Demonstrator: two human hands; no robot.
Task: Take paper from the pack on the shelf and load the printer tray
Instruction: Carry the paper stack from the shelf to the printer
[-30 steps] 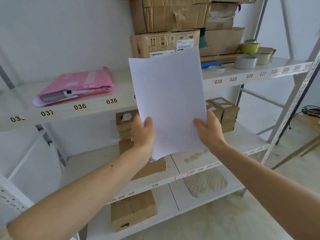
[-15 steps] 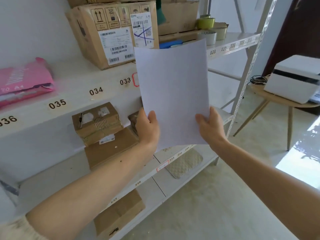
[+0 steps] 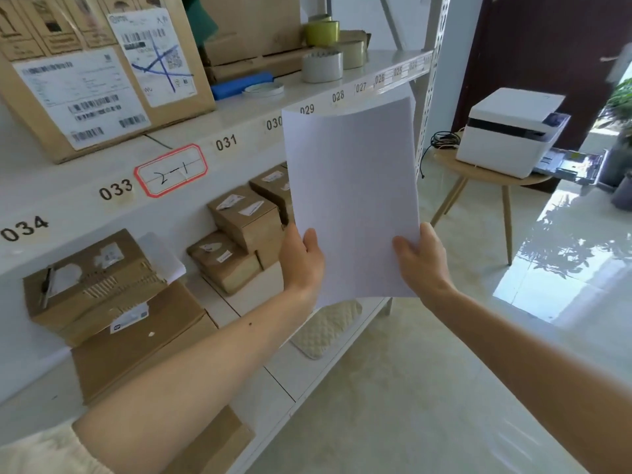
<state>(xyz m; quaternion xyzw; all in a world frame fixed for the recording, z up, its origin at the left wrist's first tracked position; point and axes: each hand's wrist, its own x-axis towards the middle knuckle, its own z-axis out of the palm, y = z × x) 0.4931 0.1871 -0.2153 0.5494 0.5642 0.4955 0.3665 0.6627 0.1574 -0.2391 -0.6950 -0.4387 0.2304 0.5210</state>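
**Paper in hand, printer not yet reached**

Between the 2 hands, held upright and slightly bowed at the top: a thin sheaf of white paper [image 3: 352,200], how many sheets impossible to tell. Left hand [image 3: 301,258] closed on the lower left edge, thumb in front, other fingers hidden behind the sheet. Right hand [image 3: 420,258] closed on the lower right edge in the same way, thumb laid across the front. No other object in either grip.

Behind and to the left of the left hand: the white shelf [image 3: 239,131] with numbered labels, brown cartons above and below. No paper pack visible anywhere in this view.

Beyond the right hand, well apart and further to the right: the white printer [image 3: 506,135] on a small round wooden table [image 3: 485,176]. Low at its front, a dark tray [image 3: 574,165] pulled out, apparently open and ready, contents too small to make out.

Judged progress: step 1, taking paper from the pack, looks done. Left to do: carrying the sheets across the floor to the printer, lowering them flat, squaring them into the tray, pushing the tray shut. Roughly halfway.
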